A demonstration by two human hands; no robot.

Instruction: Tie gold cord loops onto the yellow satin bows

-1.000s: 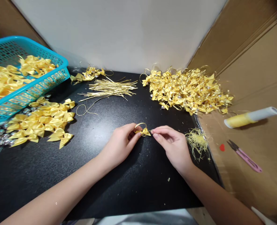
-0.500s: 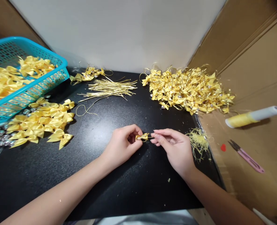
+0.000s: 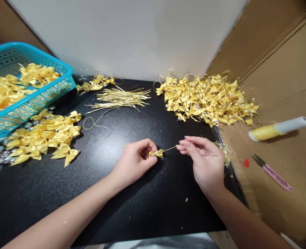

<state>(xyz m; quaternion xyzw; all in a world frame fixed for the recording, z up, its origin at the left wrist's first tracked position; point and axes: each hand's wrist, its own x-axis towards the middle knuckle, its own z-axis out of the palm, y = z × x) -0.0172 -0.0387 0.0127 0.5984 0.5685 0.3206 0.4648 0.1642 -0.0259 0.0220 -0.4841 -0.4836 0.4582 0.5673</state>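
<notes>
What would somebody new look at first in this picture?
Probably the big heap of shiny yellow ribbon bows at the back right of the black tabletop, or the rectangular turquoise plastic basket with more yellow bows at the far left. Then maybe the middle, where the left fingers hold a small yellow ribbon bow and the right fingers pinch a thin gold cord running to it.

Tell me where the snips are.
In the head view, the snips lie at the right on the cardboard, just right of the red heart and below the tube.

Two hands (image 3: pixel 136 157) (image 3: pixel 208 164); one held bow (image 3: pixel 159 153); one basket (image 3: pixel 39 91); one tube (image 3: pixel 279 129); one snipper (image 3: pixel 268 170)
</notes>
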